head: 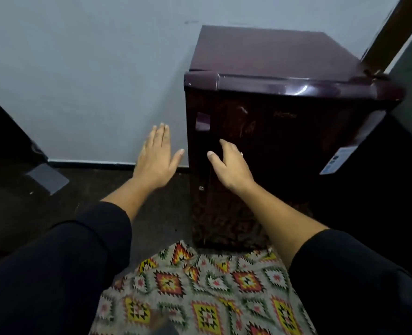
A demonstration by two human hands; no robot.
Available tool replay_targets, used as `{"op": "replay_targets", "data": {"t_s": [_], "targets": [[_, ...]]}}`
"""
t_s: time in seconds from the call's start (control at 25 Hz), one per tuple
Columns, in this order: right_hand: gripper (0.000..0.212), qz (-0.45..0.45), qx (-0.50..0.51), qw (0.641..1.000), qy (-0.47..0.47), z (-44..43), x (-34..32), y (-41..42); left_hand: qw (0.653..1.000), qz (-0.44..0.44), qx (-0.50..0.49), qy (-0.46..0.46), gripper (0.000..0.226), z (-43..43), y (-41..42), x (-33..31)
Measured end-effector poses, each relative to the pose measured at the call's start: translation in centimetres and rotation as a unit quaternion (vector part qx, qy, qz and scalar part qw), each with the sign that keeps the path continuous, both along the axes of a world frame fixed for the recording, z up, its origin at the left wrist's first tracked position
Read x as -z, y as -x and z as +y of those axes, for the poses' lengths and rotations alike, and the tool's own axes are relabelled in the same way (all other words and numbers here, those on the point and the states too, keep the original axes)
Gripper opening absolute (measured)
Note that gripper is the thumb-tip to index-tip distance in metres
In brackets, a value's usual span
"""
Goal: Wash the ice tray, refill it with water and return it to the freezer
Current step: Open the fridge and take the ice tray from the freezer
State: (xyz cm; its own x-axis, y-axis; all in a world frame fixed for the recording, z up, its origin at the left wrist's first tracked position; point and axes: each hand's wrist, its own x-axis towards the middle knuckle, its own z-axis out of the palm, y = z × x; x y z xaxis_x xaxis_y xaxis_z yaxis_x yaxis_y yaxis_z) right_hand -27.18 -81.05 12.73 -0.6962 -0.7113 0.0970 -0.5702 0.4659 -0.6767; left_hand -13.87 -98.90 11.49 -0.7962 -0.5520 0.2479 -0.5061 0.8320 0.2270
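A small maroon fridge [284, 146] is standing against the white wall [91, 81] on a dark floor [31, 213], its door shut and hiding whatever is inside. A patterned cloth [200, 286] is lying at its foot. The left hand [155, 160] is reaching out just beside the fridge's left edge, fingers straight, gripping nothing. The right hand [229, 165], wearing a ring [241, 154], is hovering before the door below the handle recess [202, 122], fingers loosely curved and empty. I cannot tell whether it is touching the door.
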Motion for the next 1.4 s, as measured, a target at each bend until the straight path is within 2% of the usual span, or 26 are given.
{"op": "replay_targets", "data": {"t_s": [0.12,0.24,0.32,0.48,0.56,0.68,0.88,1.12,1.28,1.4], "targets": [[0.062,-0.082,0.062,0.99,0.091,-3.6,-2.2,0.3,0.997,0.061,0.043,0.035,0.081,-3.3,3.6,-4.5],[0.051,-0.154,0.18,0.958,0.16,-6.3,-2.6,1.0,0.984,0.102,0.124,0.071,0.08,-5.8,7.4,-8.2],[0.055,-0.192,0.228,0.939,0.173,-7.2,-2.3,1.1,0.969,0.115,0.194,0.101,0.078,-7.1,9.7,-9.8],[0.071,-0.267,0.22,0.91,0.228,-9.0,-0.9,0.2,0.932,0.152,0.307,0.118,0.073,-8.9,12.2,-9.8],[0.067,-0.284,0.22,0.894,0.268,-10.2,-0.4,-0.3,0.92,0.184,0.328,0.111,0.068,-9.4,12.7,-9.0],[0.053,-0.296,0.247,0.87,0.307,-11.3,-0.2,-0.9,0.909,0.211,0.343,0.114,0.061,-9.8,13.0,-8.7],[0.046,-0.281,0.269,0.87,0.303,-12.1,-0.9,-1.6,0.896,0.201,0.376,0.125,0.057,-10.4,12.8,-9.2],[0.05,-0.254,0.298,0.865,0.315,-10.8,-0.9,-3.6,0.88,0.167,0.418,0.15,0.057,-9.5,10.5,-10.6],[0.066,-0.255,0.276,0.864,0.335,-6.8,-0.1,-5.8,0.865,0.196,0.44,0.141,0.054,-5.7,6.9,-10.3],[0.059,-0.251,0.259,0.869,0.338,-2.7,-0.1,-7.9,0.862,0.198,0.445,0.138,0.052,-2.1,3.9,-10.5]]}}
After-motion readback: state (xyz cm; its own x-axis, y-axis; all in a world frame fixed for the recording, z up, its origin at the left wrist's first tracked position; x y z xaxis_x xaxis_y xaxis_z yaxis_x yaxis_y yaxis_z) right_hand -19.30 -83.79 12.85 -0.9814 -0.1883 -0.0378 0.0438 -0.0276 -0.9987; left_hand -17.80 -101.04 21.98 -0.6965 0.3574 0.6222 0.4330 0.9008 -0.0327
